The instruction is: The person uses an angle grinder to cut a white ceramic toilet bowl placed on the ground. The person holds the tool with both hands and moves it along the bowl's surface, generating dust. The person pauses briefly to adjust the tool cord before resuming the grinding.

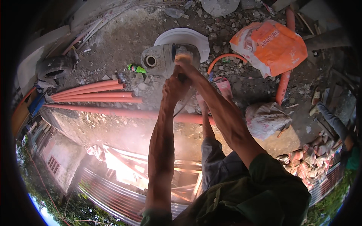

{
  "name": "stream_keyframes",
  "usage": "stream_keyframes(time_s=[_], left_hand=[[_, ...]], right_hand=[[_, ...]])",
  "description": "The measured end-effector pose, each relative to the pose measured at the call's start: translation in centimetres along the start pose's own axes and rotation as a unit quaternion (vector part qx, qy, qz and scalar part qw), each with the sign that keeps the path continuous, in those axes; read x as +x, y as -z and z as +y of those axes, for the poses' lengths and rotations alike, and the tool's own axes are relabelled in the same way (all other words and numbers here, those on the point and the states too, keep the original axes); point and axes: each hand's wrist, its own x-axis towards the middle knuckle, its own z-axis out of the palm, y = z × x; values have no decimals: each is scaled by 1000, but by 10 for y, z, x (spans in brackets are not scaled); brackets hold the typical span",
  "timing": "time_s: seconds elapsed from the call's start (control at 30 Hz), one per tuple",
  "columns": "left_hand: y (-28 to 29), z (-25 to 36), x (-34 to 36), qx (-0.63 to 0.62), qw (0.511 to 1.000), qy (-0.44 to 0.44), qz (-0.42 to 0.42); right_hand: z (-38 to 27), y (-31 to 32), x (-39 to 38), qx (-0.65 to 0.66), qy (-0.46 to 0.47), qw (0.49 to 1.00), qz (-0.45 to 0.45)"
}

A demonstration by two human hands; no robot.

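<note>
Beyond the green sleeves and bare forearms at the lower edge, both hands meet on a power tool (180, 56) near the middle top of the view. The left hand (174, 87) is clenched around the tool's lower body; the right hand (187, 67) grips it just above, fingers wrapped close, touching the left. The tool rests against a grey concrete block (156, 59) with a round hole, a white disc (186, 37) behind it. Left of the hands lie long orange pipes (94, 93), one running under the forearms. Rubble-strewn ground spreads around; an orange sack (269, 45) sits to the upper right, well apart.
</note>
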Motion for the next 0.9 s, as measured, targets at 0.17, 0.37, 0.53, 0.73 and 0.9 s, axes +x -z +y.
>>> stream_keyframes(time_s=[0.17, 0.37, 0.53, 0.73, 0.9], left_hand=[[1, 0, 5, 10, 1000, 6, -12], [5, 8, 13, 9, 1000, -6, 9], [22, 20, -11, 6, 999, -19, 42], [14, -8, -144, -100, 991, 76, 54], [23, -8, -191, -111, 988, 51, 96]], right_hand=[[-5, -1, 0, -12, -23, 999, 25], [-19, -8, 2, -2, 1, 999, 35], [-36, -22, -17, -18, 56, 998, -29], [18, -79, -160, -142, 140, 980, 21], [45, -93, -195, -107, 180, 975, -75]])
